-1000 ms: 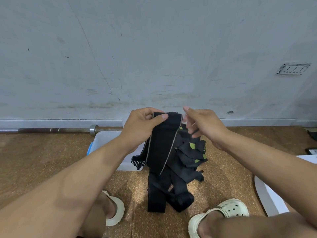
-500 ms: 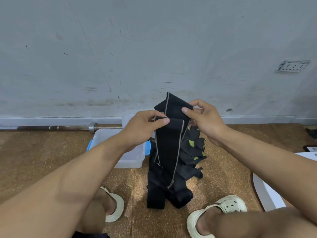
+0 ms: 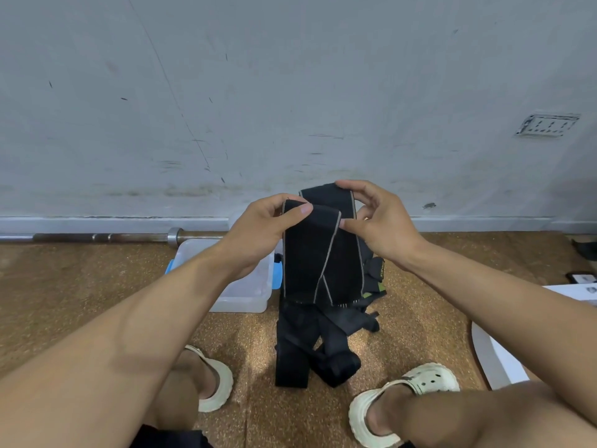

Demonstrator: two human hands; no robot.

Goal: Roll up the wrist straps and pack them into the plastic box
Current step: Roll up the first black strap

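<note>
Wrist strap (image 3: pixel 318 253) hangs between my hands, top folded over, roll barely begun. Left hand (image 3: pixel 263 232) pinches its left top corner, right hand (image 3: pixel 376 218) pinches folded top edge. Below hands, heap of other straps (image 3: pixel 315 347) on floor, all unrolled. Beyond left hand, plastic box (image 3: pixel 245 295) looks empty, though partly hidden. Judgement: nearly everything left.

Box (image 3: pixel 245 295) left of strap pile (image 3: pixel 318 347), barbell (image 3: pixel 106 237) behind by wall (image 3: pixel 290 92).
</note>
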